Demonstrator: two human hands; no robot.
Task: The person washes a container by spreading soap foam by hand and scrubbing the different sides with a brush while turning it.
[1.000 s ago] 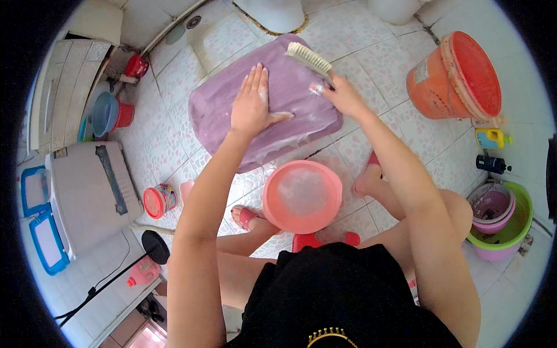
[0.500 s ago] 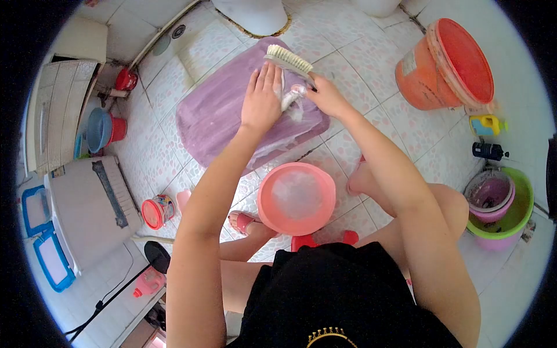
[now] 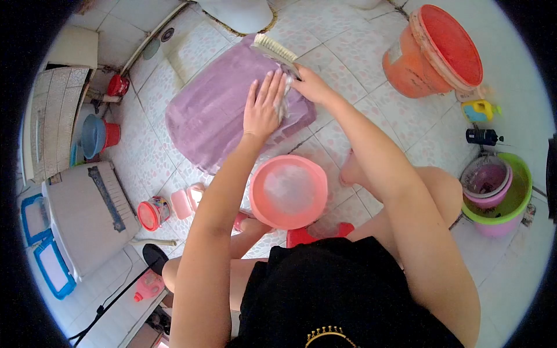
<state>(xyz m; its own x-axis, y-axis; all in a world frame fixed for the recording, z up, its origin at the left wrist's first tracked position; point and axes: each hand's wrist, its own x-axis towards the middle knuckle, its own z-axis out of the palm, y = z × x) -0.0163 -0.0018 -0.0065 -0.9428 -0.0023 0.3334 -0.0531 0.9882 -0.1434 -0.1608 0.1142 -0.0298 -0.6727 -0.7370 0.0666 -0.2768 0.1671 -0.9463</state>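
A purple mat [image 3: 209, 110] with rounded corners lies on the tiled floor. My left hand [image 3: 267, 107] rests flat on it, fingers stretched out. A white, foamy-looking patch [image 3: 284, 103] shows beside those fingers; whether it is only suds or also cloth I cannot tell. My right hand [image 3: 313, 86] is closed around the end of a scrub brush [image 3: 275, 49] over the mat's far right part. The brush's pale bristles face away from me. Between my feet and the mat stands a pink basin [image 3: 259, 194] of cloudy, sudsy water.
At the upper right stands a large orange bucket [image 3: 406, 69]. Stacked basins [image 3: 510, 217] and a yellow bottle [image 3: 478, 110] line the right wall. On the left are a washing machine [image 3: 87, 214], a small red-lidded tub [image 3: 152, 213] and a pink soap box [image 3: 181, 204].
The view has shifted slightly. My left hand has slid toward the right side of the mat, onto the white patch. My right hand still holds the brush, close by.
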